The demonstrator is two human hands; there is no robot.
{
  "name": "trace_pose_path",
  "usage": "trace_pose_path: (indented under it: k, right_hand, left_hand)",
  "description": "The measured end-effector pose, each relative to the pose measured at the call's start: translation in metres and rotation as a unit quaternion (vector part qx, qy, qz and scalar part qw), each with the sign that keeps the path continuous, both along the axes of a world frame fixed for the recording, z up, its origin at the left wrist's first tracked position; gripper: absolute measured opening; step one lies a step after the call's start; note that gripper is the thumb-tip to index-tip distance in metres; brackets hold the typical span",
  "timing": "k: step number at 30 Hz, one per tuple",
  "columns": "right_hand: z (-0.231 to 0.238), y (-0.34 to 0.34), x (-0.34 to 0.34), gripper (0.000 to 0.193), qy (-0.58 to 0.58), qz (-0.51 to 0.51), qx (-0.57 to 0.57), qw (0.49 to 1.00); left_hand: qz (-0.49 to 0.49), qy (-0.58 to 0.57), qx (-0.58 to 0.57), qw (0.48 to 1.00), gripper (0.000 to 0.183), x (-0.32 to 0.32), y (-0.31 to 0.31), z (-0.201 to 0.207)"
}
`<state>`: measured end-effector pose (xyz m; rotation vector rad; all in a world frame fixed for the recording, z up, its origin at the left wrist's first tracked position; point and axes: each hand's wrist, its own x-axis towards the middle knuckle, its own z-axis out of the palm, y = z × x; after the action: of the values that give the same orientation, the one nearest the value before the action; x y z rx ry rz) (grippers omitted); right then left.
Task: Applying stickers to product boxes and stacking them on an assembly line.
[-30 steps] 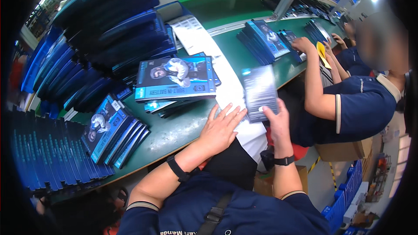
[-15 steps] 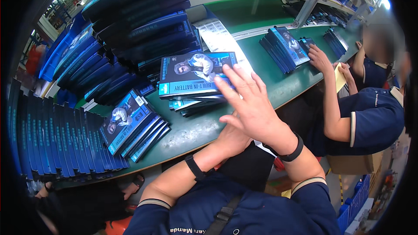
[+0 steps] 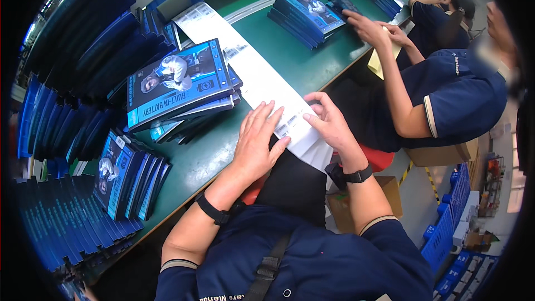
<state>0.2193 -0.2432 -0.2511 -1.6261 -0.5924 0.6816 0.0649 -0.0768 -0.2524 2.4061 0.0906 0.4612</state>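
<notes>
comparing this moment with a second ago, we find the right hand (image 3: 329,120) without the flat dark box it holds there; half a second ago it crosses over the left hand (image 3: 257,142) beside the box stack (image 3: 178,81), and now it is over the white label strip (image 3: 259,72). we cannot tell where that box lies now, but we judge that both hands are free to work on the strip.

we see the left hand palm down, fingers spread, thumb apart, over the strip's left edge, with nothing in its grasp. the right hand is half open and curled by the right edge, a gap between thumb and forefinger; we make out nothing held, and cannot tell how firmly either touches the paper.

the strip is thin, smooth and matte, with small dark printed blocks; it slants across the glossy green bench (image 3: 200,157), past the stack's right side, and drops over the front edge. the stack is of flat, square-cornered boxes, slightly askew, with a sheen on the blue and black printing. nearer us, to the left, a smaller leaning pile (image 3: 120,175) shows pale layered edges.
</notes>
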Motion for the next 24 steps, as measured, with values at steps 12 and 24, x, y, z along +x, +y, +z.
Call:
trace_pose_path:
  k: [12, 24]
  right_hand:
    - [0.076, 0.028, 0.02, 0.011, -0.272, 0.013, 0.009, 0.962]
    - [0.049, 0.023, 0.02, 0.017, -0.673, -0.033, 0.011, 0.739]
  left_hand:
    - [0.134, -0.206, -0.207, 0.947, 0.012, 0.051, -0.003, 0.013]
    - [0.169, -0.063, -0.427, 0.886, 0.017, 0.059, -0.001, -0.005]
